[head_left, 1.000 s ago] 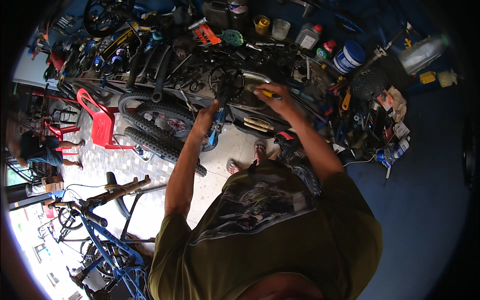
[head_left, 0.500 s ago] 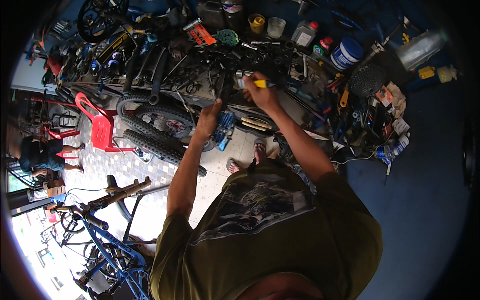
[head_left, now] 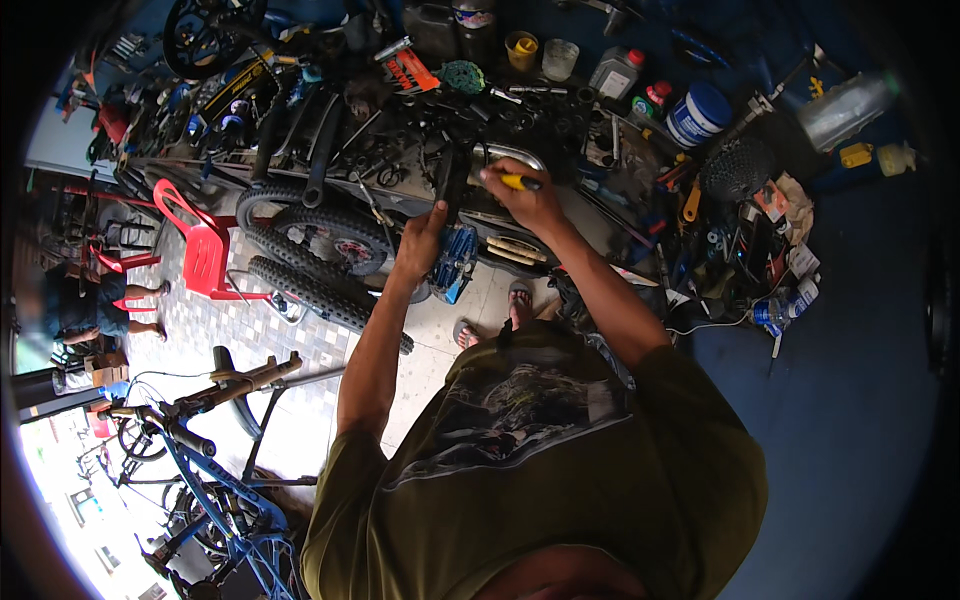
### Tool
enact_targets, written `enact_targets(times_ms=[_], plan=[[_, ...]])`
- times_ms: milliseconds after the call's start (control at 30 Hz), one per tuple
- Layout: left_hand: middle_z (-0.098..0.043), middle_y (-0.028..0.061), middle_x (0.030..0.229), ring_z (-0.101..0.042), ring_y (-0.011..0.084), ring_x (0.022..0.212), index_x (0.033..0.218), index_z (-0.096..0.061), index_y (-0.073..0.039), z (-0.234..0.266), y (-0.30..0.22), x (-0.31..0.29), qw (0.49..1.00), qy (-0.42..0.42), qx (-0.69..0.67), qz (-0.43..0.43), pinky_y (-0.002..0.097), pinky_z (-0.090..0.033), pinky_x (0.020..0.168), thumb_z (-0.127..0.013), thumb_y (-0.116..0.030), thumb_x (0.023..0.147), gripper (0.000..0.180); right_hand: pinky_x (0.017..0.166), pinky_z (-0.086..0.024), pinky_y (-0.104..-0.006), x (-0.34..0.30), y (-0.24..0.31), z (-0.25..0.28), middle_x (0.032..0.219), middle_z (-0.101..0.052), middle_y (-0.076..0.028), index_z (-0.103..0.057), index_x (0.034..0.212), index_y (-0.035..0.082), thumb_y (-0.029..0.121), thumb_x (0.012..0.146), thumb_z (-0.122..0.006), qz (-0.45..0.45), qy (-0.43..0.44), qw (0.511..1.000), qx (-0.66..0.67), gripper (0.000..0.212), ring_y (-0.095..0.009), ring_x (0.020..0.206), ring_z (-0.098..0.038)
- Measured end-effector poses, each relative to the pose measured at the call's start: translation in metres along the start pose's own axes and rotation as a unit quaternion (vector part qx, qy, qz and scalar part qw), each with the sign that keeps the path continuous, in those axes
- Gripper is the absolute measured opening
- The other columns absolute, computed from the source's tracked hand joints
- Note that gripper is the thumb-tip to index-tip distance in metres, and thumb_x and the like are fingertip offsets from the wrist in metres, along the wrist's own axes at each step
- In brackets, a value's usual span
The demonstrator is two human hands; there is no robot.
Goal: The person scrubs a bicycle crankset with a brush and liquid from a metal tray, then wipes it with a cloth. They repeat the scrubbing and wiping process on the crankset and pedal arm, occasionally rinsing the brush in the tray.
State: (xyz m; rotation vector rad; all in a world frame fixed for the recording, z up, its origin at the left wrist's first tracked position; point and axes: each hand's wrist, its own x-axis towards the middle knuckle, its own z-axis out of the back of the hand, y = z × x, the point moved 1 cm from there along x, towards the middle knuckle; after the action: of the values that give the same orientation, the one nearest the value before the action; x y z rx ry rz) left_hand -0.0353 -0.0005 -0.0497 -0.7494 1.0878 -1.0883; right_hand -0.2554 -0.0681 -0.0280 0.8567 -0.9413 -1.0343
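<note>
My left hand (head_left: 420, 243) is closed round the lower end of a black crank arm (head_left: 447, 178), its thumb lying along the arm. A blue bicycle pedal (head_left: 455, 262) sits beside that hand, at the crank arm's near end. In my right hand (head_left: 528, 200) is a brush with a yellow handle (head_left: 517, 182), whose tip points left toward the crank arm. Whether the bristles touch the arm I cannot tell. Just beyond my right hand lies a metal tray with a shiny rim (head_left: 520, 152), on the bench edge.
The cluttered workbench (head_left: 400, 185) carries tools, bottles and a blue-lidded white tub (head_left: 697, 112). Bicycle tyres (head_left: 310, 285) lean below it, left of my arms. A red chair (head_left: 205, 255) and a blue bicycle (head_left: 215, 475) stand left; a person (head_left: 90, 300) is farther off.
My right hand has shifted slightly nearer, and the brush handle has tilted, its dark end now lower. My left hand still holds the crank arm, moved only a little.
</note>
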Motion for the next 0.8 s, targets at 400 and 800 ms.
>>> enact_targets(times_ms=[400,800], plan=[[-0.058,0.0221,0.071,-0.050,0.0242,0.071,0.095,-0.064,0.012,0.006,-0.014,0.002,0.996,0.000,0.072,-0.058,0.0409,-0.045,0.075,-0.046,-0.059,0.103,0.073,0.076,-0.057,-0.0354,-0.005,0.005,0.023,0.096,-0.074,-0.014,-0.073,0.103,0.001,0.024,0.089,-0.078,0.160,0.052,0.974,-0.150,0.027,-0.028,0.086,-0.073],[-0.062,0.0043,0.070,-0.056,0.0111,0.065,0.095,-0.073,0.003,0.016,0.012,0.011,0.999,0.016,-0.026,-0.014,0.0298,-0.046,0.064,-0.050,-0.059,0.102,0.067,0.073,-0.054,-0.0304,-0.011,-0.050,0.025,0.090,-0.076,-0.011,-0.076,0.102,0.009,0.027,0.090,-0.076,-0.012,-0.020,0.999,-0.048,0.021,-0.018,0.082,-0.073]])
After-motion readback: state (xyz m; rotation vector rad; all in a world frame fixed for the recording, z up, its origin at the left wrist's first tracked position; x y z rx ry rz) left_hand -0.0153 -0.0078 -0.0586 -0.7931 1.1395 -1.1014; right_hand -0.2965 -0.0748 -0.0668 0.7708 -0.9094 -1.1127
